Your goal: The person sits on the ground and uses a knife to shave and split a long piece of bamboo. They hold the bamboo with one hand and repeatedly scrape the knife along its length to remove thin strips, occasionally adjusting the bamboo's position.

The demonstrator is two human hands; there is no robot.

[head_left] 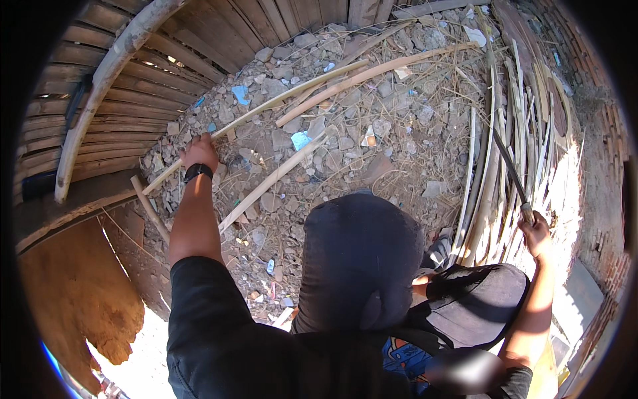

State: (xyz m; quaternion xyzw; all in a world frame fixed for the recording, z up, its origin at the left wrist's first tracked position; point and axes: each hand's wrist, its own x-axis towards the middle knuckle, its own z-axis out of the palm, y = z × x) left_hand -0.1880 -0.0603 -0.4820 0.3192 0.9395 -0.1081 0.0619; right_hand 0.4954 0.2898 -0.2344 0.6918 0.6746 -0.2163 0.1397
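Stretched out to the far left, my left hand, with a dark watch on its wrist, grips a long pale bamboo strip near its left end. The strip slants away from me over the rubble. At the right, my right hand is closed round the handle of a machete, whose dark blade points away from me over a bundle of split bamboo strips. Two more wooden or bamboo pieces lie nearby: a brownish one farther off and a pale one closer to me.
Stones and broken tile cover the ground. A slatted wooden wall with a thick pole stands at the left, a brick wall at the right. My bent knees are in the middle front.
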